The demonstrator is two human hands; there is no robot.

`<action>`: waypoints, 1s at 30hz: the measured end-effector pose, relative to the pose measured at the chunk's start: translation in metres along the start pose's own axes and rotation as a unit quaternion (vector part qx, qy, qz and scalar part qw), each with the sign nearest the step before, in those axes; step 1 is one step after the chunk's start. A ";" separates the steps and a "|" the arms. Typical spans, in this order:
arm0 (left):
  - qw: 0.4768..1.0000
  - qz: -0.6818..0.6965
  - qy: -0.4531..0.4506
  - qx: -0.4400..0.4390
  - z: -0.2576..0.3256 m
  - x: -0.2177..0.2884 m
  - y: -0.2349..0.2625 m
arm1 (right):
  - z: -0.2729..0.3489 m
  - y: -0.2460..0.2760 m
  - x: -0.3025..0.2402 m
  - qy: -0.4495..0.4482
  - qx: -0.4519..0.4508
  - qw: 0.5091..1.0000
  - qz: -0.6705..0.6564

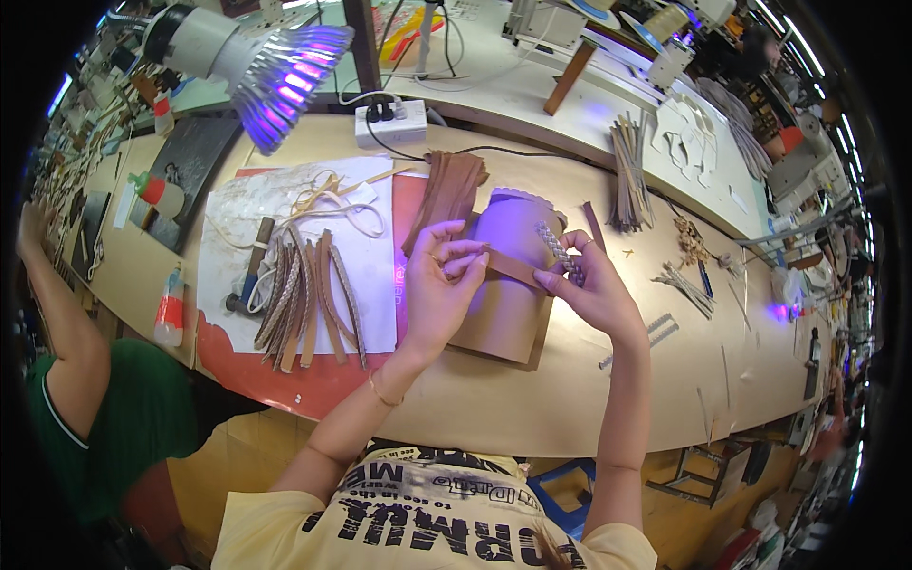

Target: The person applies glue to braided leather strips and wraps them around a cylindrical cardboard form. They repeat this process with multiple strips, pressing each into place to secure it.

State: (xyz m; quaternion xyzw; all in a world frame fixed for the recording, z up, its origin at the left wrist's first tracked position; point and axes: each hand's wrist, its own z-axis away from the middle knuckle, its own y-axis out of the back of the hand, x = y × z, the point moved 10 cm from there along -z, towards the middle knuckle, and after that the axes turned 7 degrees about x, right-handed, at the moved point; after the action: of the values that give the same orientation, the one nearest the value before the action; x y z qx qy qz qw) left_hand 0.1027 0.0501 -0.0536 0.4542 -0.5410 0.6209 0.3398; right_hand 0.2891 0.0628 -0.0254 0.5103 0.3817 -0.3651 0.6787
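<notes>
My left hand (pixel 448 290) pinches one end of a flat brown leather strip (pixel 514 265). My right hand (pixel 598 290) grips the strip's other end between thumb and fingers. A grey braided strip (pixel 549 236) also rises from the fingers of my right hand; how it meets the brown strip is hard to make out. Both hands hover over a tan, rounded block (pixel 499 318) with a smooth curved top. A folded piece of brown leather (pixel 448 190) lies behind my left hand. Purple light falls on the block's far end.
To the left, braided and plain strips (pixel 309 299) and a hammer (pixel 252 275) lie on white paper (pixel 223 323). Above hangs a lamp (pixel 285 85). A red-and-white bottle (pixel 170 309) stands near a co-worker in green (pixel 114 418). A strip bundle (pixel 627 176) lies at right.
</notes>
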 end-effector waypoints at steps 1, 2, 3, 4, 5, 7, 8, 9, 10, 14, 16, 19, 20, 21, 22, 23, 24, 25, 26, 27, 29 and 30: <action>0.999 -0.017 0.033 0.013 -0.002 -0.010 0.007 | -0.005 -0.002 0.003 -0.004 0.002 0.999 0.032; 0.999 0.007 0.038 0.000 -0.003 -0.013 0.008 | -0.007 -0.004 0.005 -0.007 -0.015 1.000 0.018; 0.997 0.022 0.069 -0.004 -0.003 -0.021 0.009 | -0.009 -0.003 0.006 -0.007 -0.009 1.000 0.013; 0.994 0.045 0.094 -0.012 -0.003 -0.026 0.009 | -0.009 -0.001 0.007 -0.008 -0.003 1.000 0.007; 0.991 0.060 0.118 -0.012 -0.002 -0.031 0.010 | -0.009 0.001 0.008 -0.010 0.004 1.000 0.001; 0.982 0.111 0.151 -0.019 -0.002 -0.036 0.007 | -0.008 0.002 0.013 -0.033 0.009 0.999 -0.014; 0.983 0.098 0.152 -0.021 -0.003 -0.037 0.006 | -0.008 0.001 0.015 -0.041 0.009 0.999 -0.010; 0.984 0.089 0.152 -0.022 -0.003 -0.037 0.006 | -0.007 0.002 0.019 -0.068 0.016 0.998 0.004; 0.985 0.080 0.151 -0.024 -0.004 -0.037 0.006 | -0.007 0.001 0.014 -0.055 0.013 0.998 -0.002; 0.979 0.083 0.183 -0.023 -0.007 -0.039 0.006 | 0.001 0.014 -0.001 -0.044 0.061 0.986 0.147; 0.976 0.088 0.198 -0.023 -0.007 -0.041 0.005 | 0.003 0.025 -0.020 0.005 0.123 0.966 0.228; 0.975 0.105 0.194 -0.020 -0.006 -0.038 0.004 | 0.005 0.029 -0.040 0.053 0.164 0.964 0.203; 0.974 0.110 0.197 -0.020 -0.006 -0.039 0.003 | 0.004 0.022 -0.037 0.032 0.123 0.980 0.154; 0.973 0.115 0.200 -0.020 -0.005 -0.039 0.003 | 0.004 0.013 -0.034 0.011 0.081 0.991 0.102; 0.972 0.121 0.202 -0.019 -0.005 -0.040 0.002 | 0.005 -0.002 -0.032 -0.004 0.022 0.997 0.068; 0.972 0.116 0.203 -0.023 -0.005 -0.040 0.002 | 0.005 -0.016 -0.026 -0.025 -0.020 0.998 0.062; 0.972 0.113 0.204 -0.025 -0.006 -0.041 0.001 | 0.005 -0.026 -0.023 -0.035 -0.047 0.997 0.045; 0.971 0.109 0.209 -0.022 -0.006 -0.042 0.001 | 0.005 -0.037 -0.023 -0.034 -0.078 0.996 0.031; 0.971 0.122 0.203 -0.025 -0.007 -0.039 0.000 | 0.002 -0.042 -0.016 -0.051 -0.074 0.995 0.036; 0.970 0.134 0.202 -0.025 -0.006 -0.038 -0.001 | -0.001 -0.044 -0.017 -0.039 -0.074 0.996 0.039; 0.969 0.138 0.204 -0.031 -0.006 -0.035 -0.002 | -0.009 -0.043 -0.011 -0.047 -0.073 0.994 0.073; 0.969 0.132 0.206 -0.036 -0.006 -0.035 -0.002 | -0.011 -0.044 -0.011 -0.041 -0.080 0.994 0.060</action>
State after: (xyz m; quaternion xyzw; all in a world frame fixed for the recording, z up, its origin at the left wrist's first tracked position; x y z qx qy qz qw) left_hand 0.1157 0.0584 -0.0851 0.2292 -0.5364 0.7205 0.3751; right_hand 0.2437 0.0655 -0.0354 0.4605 0.3501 -0.3129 0.7533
